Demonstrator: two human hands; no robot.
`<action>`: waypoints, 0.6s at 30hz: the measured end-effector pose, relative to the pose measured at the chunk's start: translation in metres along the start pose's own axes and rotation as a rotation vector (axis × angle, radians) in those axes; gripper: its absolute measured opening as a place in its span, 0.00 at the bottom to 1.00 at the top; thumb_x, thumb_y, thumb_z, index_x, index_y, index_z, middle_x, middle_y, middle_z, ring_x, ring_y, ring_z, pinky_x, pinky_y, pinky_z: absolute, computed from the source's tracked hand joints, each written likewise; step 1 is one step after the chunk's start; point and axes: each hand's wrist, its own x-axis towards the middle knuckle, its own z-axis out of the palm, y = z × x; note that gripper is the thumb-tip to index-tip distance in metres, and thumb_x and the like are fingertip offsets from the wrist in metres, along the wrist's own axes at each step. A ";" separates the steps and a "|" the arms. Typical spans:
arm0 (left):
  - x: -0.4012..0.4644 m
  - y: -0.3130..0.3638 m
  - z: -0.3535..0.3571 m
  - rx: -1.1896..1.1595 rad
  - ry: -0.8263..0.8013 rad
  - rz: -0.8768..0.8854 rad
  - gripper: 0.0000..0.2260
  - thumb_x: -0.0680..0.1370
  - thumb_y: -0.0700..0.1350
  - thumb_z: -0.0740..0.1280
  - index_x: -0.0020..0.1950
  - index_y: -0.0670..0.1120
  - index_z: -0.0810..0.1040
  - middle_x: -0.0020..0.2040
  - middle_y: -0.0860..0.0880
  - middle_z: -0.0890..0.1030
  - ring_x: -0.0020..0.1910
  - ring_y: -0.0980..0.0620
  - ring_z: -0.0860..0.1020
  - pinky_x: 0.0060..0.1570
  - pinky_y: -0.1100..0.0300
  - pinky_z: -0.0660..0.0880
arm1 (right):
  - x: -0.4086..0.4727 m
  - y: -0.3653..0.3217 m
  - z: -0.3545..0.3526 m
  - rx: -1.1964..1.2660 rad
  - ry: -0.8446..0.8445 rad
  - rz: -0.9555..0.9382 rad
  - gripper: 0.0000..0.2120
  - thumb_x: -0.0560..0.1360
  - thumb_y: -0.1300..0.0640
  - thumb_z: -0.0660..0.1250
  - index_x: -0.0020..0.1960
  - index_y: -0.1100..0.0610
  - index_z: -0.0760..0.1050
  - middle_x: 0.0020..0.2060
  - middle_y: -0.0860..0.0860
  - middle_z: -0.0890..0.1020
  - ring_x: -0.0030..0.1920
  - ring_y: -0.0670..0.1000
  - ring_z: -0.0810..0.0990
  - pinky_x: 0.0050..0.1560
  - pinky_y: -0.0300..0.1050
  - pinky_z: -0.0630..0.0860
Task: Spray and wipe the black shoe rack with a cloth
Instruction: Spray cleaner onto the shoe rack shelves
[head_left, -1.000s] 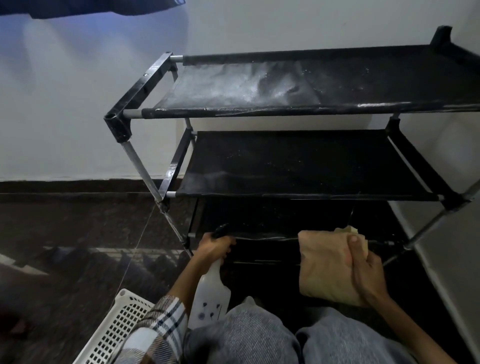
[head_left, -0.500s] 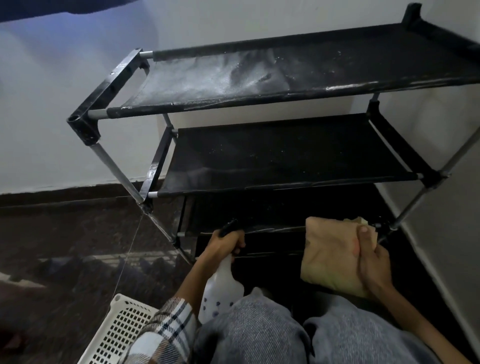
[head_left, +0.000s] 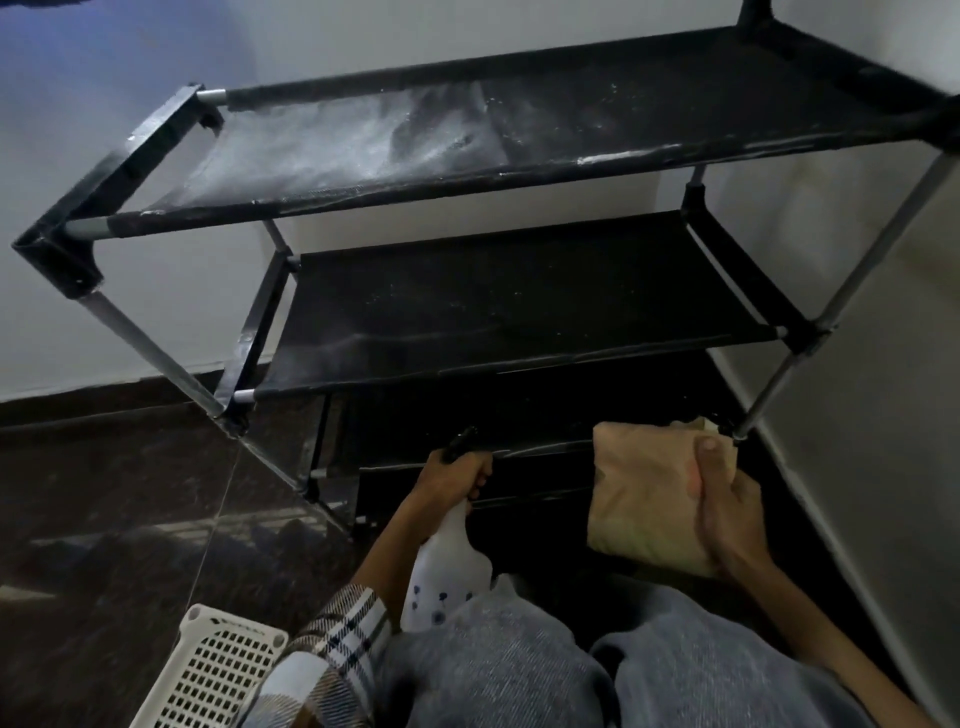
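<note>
Black shoe rack (head_left: 493, 291) in front of me, against the white wall (head_left: 130, 291), dark floor (head_left: 104, 493) under it. Top shelf (head_left: 467, 135) has whitish dusty smears on its left half, mid shelf (head_left: 509, 301) lightly speckled, lower tiers too dark to read. My knees in grey trousers (head_left: 519, 670) at bottom of view. White slotted basket (head_left: 208, 675) at bottom left, by my plaid sleeve (head_left: 337, 644). Tan cloth (head_left: 644, 499) folded, up against the rack's low front bar on the right; my right hand (head_left: 727, 519) grips it (thumb on top). White spray bottle (head_left: 447, 577) w/ blue dots: left hand (head_left: 452, 483) clenched round its neck, black nozzle (head_left: 460, 444) aimed at the lower tiers.
</note>
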 end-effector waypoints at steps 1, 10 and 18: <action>0.002 0.000 0.002 0.004 -0.018 -0.021 0.08 0.71 0.42 0.65 0.32 0.46 0.74 0.29 0.49 0.72 0.28 0.53 0.70 0.27 0.61 0.69 | 0.001 0.002 0.001 0.007 -0.001 0.000 0.15 0.79 0.45 0.58 0.37 0.49 0.75 0.35 0.44 0.78 0.37 0.39 0.75 0.36 0.36 0.70; 0.014 0.005 0.023 -0.002 -0.133 -0.056 0.11 0.72 0.47 0.68 0.30 0.46 0.76 0.29 0.50 0.78 0.26 0.56 0.74 0.27 0.61 0.70 | 0.007 0.016 -0.003 0.054 0.024 0.024 0.18 0.79 0.44 0.58 0.36 0.53 0.75 0.32 0.44 0.79 0.33 0.39 0.77 0.33 0.33 0.70; 0.025 0.019 0.059 0.094 -0.193 -0.150 0.08 0.71 0.40 0.67 0.33 0.45 0.71 0.26 0.49 0.68 0.21 0.53 0.66 0.24 0.62 0.66 | 0.012 0.019 -0.024 0.089 0.113 0.024 0.15 0.79 0.45 0.58 0.38 0.50 0.76 0.35 0.44 0.79 0.36 0.38 0.77 0.34 0.33 0.72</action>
